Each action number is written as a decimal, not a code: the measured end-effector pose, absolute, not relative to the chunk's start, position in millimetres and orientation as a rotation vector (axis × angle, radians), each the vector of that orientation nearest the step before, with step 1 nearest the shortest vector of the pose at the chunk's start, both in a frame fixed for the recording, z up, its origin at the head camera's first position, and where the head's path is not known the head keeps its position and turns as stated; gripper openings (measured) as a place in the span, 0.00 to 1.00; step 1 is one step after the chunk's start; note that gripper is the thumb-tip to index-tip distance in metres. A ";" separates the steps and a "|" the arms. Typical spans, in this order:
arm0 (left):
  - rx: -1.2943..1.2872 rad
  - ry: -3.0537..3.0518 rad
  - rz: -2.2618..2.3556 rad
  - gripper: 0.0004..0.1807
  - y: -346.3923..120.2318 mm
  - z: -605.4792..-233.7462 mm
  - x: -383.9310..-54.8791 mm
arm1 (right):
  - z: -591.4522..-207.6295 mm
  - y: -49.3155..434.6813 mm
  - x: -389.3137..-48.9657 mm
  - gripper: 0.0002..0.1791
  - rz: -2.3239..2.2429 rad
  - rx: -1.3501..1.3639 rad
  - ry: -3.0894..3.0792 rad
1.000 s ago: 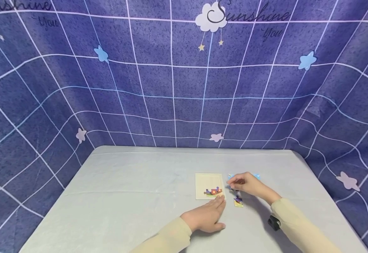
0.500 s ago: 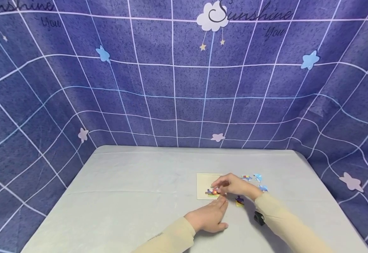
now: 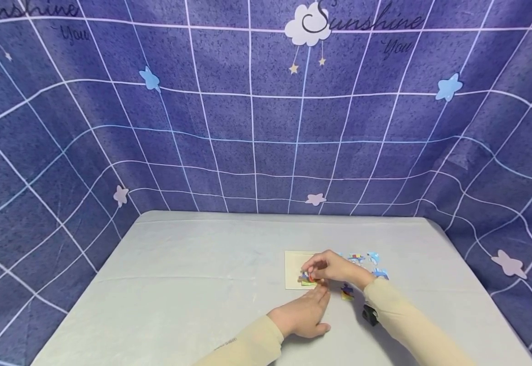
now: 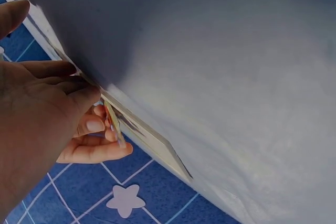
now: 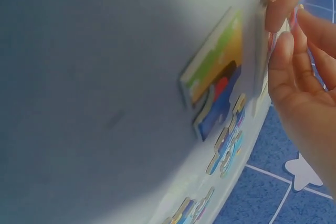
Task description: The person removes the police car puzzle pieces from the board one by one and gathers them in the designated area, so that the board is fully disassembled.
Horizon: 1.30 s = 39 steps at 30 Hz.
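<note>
A pale square puzzle board [image 3: 292, 260] lies on the table, with colourful jigsaw pieces [image 3: 306, 280] in its lower right part. My left hand [image 3: 303, 313] is laid flat, its straight fingertips at the board's front right edge. Above that corner my right hand [image 3: 335, 268] pinches a puzzle piece [image 4: 112, 119] between thumb and fingers. The left wrist view shows this piece tilted up from the board. Right of the board, by the left fingertips, lies a loose yellow and purple puzzle piece [image 3: 346, 292]. The right hand covers part of the board in the head view.
Several blue loose puzzle pieces [image 3: 356, 257] lie behind and under the right forearm. A black wrist camera [image 3: 370, 315] hangs below the right sleeve. Blue grid-patterned curtain [image 3: 270, 152] encloses the pale cloth-covered table [image 3: 192, 284] at the back and sides.
My right hand has moved left from the loose pieces to over the board's lower right corner, then slightly further left. My left hand stays at the board's edge.
</note>
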State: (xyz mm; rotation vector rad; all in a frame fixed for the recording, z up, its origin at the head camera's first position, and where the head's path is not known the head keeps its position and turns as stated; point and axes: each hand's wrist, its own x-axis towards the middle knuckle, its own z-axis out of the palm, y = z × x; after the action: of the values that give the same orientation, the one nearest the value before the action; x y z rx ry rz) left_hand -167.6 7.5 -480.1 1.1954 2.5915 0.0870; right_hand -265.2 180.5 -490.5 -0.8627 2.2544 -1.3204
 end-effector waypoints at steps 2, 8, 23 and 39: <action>1.192 2.589 0.088 0.40 7.5 -479.4 -167.4 | -489.5 180.0 -265.0 0.14 -1.308 -0.855 2.263; 1.198 2.586 0.086 0.40 8.4 -480.4 -167.0 | -489.4 179.1 -264.6 0.12 -1.286 -0.804 2.270; 1.180 2.601 0.091 0.41 10.5 -483.4 -167.1 | -471.6 223.8 -262.7 0.15 -1.361 -0.753 2.328; 1.159 2.597 0.104 0.41 9.0 -480.6 -166.6 | -465.4 293.9 -232.6 0.15 -1.363 -0.716 2.342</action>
State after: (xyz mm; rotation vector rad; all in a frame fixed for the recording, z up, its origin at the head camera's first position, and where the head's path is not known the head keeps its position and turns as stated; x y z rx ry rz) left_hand -166.6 9.0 -480.6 1.1592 2.5974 0.1044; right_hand -232.6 293.9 -465.4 -0.7157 2.3419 -1.3626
